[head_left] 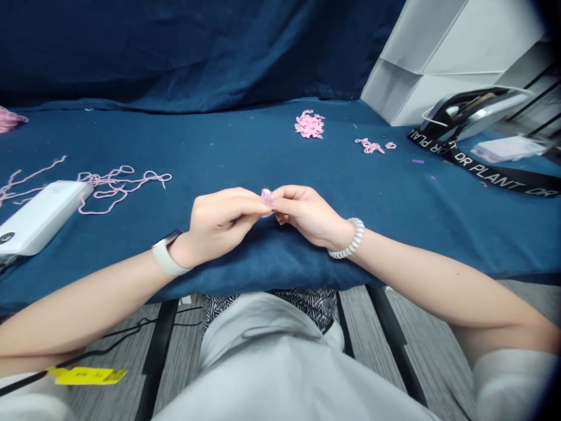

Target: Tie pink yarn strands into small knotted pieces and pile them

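A small pale pink piece (267,197), fuzzy-looking, its exact form too small to tell, sat clamped between the fingers (287,204) of the left hand (223,225) and right hand (313,217), over the near side of a blue-draped desk (228,155). Beyond the piece and to its right lay a heap of pink yarn bits (310,124), and to its left loose yarn strands (116,192) beside a white slab-like device (48,213). Behind the piece hung a blue curtain (175,52), with a white box (460,47) rightward and grey flooring (359,316) below.
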`<state>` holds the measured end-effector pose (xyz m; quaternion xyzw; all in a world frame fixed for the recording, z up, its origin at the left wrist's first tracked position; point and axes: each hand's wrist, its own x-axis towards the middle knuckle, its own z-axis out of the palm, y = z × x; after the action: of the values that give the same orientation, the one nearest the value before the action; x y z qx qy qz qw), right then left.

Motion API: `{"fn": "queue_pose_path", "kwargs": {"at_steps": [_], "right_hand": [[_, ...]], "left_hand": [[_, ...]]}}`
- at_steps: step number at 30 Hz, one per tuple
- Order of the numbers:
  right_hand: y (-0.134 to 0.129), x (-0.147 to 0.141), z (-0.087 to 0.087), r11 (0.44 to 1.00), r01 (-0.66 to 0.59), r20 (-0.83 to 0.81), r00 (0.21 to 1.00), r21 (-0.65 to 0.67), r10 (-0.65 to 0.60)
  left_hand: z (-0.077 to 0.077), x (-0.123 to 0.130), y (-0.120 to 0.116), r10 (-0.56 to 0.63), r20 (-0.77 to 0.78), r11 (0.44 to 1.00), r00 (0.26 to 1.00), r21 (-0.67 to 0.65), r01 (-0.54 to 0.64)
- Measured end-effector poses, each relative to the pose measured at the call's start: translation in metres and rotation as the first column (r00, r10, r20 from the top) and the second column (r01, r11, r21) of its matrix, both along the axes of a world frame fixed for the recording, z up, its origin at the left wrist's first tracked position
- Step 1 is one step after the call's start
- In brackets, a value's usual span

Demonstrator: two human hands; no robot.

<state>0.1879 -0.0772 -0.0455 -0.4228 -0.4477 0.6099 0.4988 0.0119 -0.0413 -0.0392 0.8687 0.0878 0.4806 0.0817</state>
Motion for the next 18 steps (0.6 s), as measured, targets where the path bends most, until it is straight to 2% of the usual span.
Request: {"fn": "queue_pose_path", "kwargs": {"at_steps": [2,4,7,11,13,18], "right_hand": [[0.000,-0.001,0.001,1.000,-0.005,-0.013,1.000,-0.003,0.005],[-0.001,-0.001,0.002,1.000,-0.007,-0.023,1.000,0.006,0.007],[-0.002,-0.001,0.003,1.000,-0.001,-0.046,0.999,0.017,0.002],[-0.002,0.001,0.002,0.999,0.020,-0.088,0.996,0.047,-0.016],[-0.001,0.001,0.002,0.997,0.039,-0.094,0.995,0.060,-0.034],[0.000,0.002,0.002,0.997,0.047,-0.066,0.997,0.062,-0.043]], "left_hand": [[-0.001,0.003,-0.003,-0.039,0.064,0.988,0.997,-0.147,0.048],[-0.001,0.005,-0.006,-0.042,0.132,0.943,0.990,-0.323,0.083],[-0.003,0.006,-0.008,0.002,0.215,0.825,0.977,-0.552,0.120],[-0.006,0.008,-0.005,0.051,0.294,0.688,0.954,-0.703,0.180],[-0.007,0.009,-0.002,0.081,0.323,0.676,0.943,-0.713,0.187],[-0.006,0.012,0.002,0.142,0.374,0.759,0.916,-0.636,0.142]]}}
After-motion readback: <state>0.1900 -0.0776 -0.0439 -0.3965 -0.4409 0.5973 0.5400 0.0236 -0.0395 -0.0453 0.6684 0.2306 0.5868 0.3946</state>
